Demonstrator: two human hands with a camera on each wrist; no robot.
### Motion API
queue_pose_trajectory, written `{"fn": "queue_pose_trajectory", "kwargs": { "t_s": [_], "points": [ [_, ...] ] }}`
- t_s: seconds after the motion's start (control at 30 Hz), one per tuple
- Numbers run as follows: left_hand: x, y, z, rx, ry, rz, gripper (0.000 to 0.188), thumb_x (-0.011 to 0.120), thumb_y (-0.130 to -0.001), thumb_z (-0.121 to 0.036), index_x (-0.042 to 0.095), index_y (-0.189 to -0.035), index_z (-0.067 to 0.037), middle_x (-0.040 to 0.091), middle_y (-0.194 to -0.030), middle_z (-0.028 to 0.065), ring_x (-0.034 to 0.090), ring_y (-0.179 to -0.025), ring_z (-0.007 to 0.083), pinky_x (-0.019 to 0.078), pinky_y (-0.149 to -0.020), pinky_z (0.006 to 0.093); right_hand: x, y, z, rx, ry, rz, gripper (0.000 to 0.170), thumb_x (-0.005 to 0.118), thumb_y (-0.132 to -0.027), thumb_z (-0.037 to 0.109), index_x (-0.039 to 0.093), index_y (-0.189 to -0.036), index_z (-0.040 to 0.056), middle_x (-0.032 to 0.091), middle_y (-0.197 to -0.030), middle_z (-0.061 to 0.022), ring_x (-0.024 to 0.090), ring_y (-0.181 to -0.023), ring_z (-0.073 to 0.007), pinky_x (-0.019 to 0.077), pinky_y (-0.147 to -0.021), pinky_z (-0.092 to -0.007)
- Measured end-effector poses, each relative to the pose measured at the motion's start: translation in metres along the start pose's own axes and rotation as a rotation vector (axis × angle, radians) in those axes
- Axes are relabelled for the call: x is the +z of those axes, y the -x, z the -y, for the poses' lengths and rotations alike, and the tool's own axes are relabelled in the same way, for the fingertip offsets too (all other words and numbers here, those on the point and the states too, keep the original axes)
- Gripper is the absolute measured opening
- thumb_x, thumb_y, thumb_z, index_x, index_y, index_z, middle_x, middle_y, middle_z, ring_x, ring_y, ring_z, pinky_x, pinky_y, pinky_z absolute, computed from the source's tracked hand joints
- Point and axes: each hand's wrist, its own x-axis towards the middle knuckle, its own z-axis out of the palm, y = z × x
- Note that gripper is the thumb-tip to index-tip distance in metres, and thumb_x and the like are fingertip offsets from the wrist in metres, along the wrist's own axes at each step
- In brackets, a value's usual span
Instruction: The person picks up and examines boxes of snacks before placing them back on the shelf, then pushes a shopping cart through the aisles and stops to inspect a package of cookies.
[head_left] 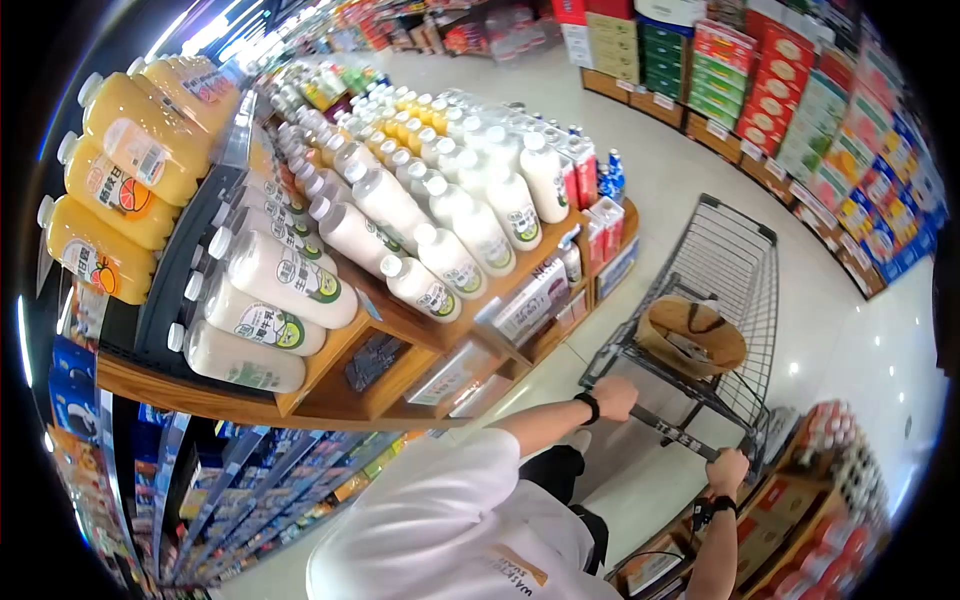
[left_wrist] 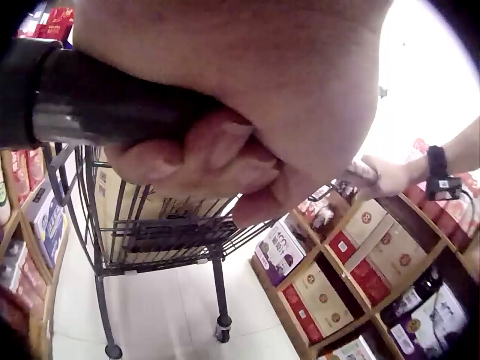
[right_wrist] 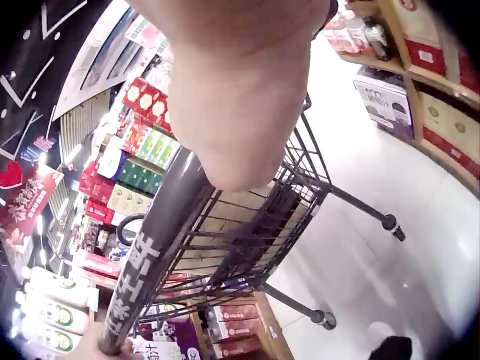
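In the head view, a dark shopping cart (head_left: 735,255) stands ahead of the person, with a brown open-topped container (head_left: 655,335) in its wire basket. My left hand (head_left: 615,398) grips one end of the cart handle (head_left: 668,432). Fingers (left_wrist: 217,154) curl round the black bar in the left wrist view. Toward the other end, my right hand (head_left: 727,470) holds the same handle. The right wrist view shows that hand (right_wrist: 240,112) over the bar, its fingers mostly hidden, and white lettering along the handle.
Left of the cart, a wooden display (head_left: 400,345) bears white milk bottles (head_left: 285,275) and orange juice bottles (head_left: 115,260). Stacked cartons (head_left: 720,75) line a curved shelf across the pale floor (head_left: 640,160). Close by on the right stands a low shelf with boxes (head_left: 775,510).
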Motion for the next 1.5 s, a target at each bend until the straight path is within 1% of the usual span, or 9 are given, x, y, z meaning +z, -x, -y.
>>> {"fn": "queue_pose_trajectory", "kwargs": {
  "t_s": [0.4,0.47,0.57,0.63,0.77,1.2,1.27,1.37,1.5],
  "points": [
    [-0.082,-0.209,0.003,-0.033,0.031,-0.036,0.018,0.07,-0.065,-0.019,0.076,-0.076,-0.005,0.07,-0.075,0.0178,0.069,-0.075,0.0391,0.0566,-0.069,0.0484,-0.036,-0.207,-0.09,-0.075,0.042,-0.17,0.019,0.066,-0.068,0.015,0.078,-0.079,0.0062,0.071,-0.076,-0.0201,0.069,-0.074,-0.0393,0.0567,-0.071,-0.0453],
    [-0.071,-0.248,0.009,0.034,0.08,-0.151,0.021,0.07,-0.064,-0.025,0.073,-0.069,-0.005,0.068,-0.069,0.018,0.067,-0.067,0.0402,0.0543,-0.06,0.0508,-0.036,-0.246,-0.116,-0.023,0.308,0.162,0.024,0.067,-0.07,0.028,0.078,-0.08,0.0085,0.072,-0.078,-0.0183,0.071,-0.074,-0.035,0.0573,-0.07,-0.0437],
    [-0.116,-0.281,-0.011,0.048,0.067,-0.018,0.02,0.068,-0.064,-0.023,0.073,-0.07,-0.004,0.068,-0.069,0.0204,0.068,-0.066,0.0406,0.0539,-0.057,0.0505,-0.054,-0.278,-0.138,0.027,0.209,0.251,0.024,0.064,-0.075,0.027,0.078,-0.083,0.0084,0.074,-0.086,-0.0159,0.073,-0.081,-0.0332,0.0586,-0.071,-0.0418],
    [-0.12,-0.315,-0.007,0.071,0.059,-0.001,0.023,0.068,-0.068,-0.023,0.074,-0.078,-0.004,0.069,-0.078,0.0227,0.068,-0.073,0.0423,0.0549,-0.065,0.0517,-0.059,-0.303,-0.15,0.016,0.165,0.186,0.023,0.063,-0.077,0.025,0.078,-0.083,0.0095,0.074,-0.085,-0.0152,0.073,-0.081,-0.034,0.0585,-0.071,-0.0427],
    [-0.15,-0.366,-0.009,0.058,-0.114,0.195,0.025,0.065,-0.068,-0.023,0.075,-0.083,-0.005,0.071,-0.082,0.0229,0.07,-0.079,0.0408,0.0565,-0.071,0.0512,-0.058,-0.321,-0.167,0.106,-0.043,0.111,0.021,0.062,-0.076,0.023,0.077,-0.08,0.0084,0.073,-0.079,-0.0167,0.072,-0.077,-0.0347,0.0573,-0.07,-0.0455],
    [-0.21,-0.52,-0.052,0.295,-0.206,0.153,0.025,0.07,-0.073,-0.034,0.077,-0.085,-0.013,0.072,-0.085,0.0151,0.068,-0.083,0.0392,0.0534,-0.072,0.0498,-0.054,-0.358,-0.216,0.402,-0.228,-0.025,0.015,0.067,-0.07,0.024,0.074,-0.07,0.0097,0.069,-0.07,-0.0155,0.07,-0.067,-0.035,0.0543,-0.058,-0.0441],
    [-0.21,-0.553,-0.063,0.317,-0.244,0.198,0.028,0.073,-0.075,-0.034,0.074,-0.087,-0.008,0.071,-0.082,0.0169,0.067,-0.082,0.0386,0.0528,-0.071,0.05,-0.049,-0.367,-0.228,0.458,-0.194,-0.078,0.016,0.069,-0.069,0.022,0.074,-0.071,0.0071,0.069,-0.069,-0.0161,0.069,-0.066,-0.0369,0.055,-0.059,-0.0455],
    [-0.214,-0.61,-0.075,0.408,-0.26,0.203,0.034,0.074,-0.071,-0.013,0.069,-0.104,-0.007,0.067,-0.114,0.0162,0.062,-0.103,0.0361,0.0517,-0.085,0.045,-0.083,-0.38,-0.245,0.547,-0.242,-0.047,0.014,0.067,-0.066,0.018,0.073,-0.069,0.0067,0.069,-0.07,-0.0156,0.069,-0.068,-0.0352,0.0542,-0.061,-0.044],
    [-0.227,-0.676,-0.104,0.693,-0.275,0.089,0.062,0.076,-0.07,-0.012,0.059,-0.13,-0.011,0.053,-0.137,0.0109,0.051,-0.121,0.0329,0.046,-0.099,0.0441,-0.091,-0.4,-0.271,0.668,-0.246,-0.104,0.011,0.068,-0.065,0.017,0.074,-0.068,0.0079,0.069,-0.07,-0.0139,0.07,-0.069,-0.0334,0.0543,-0.062,-0.0423]
  ]
}}
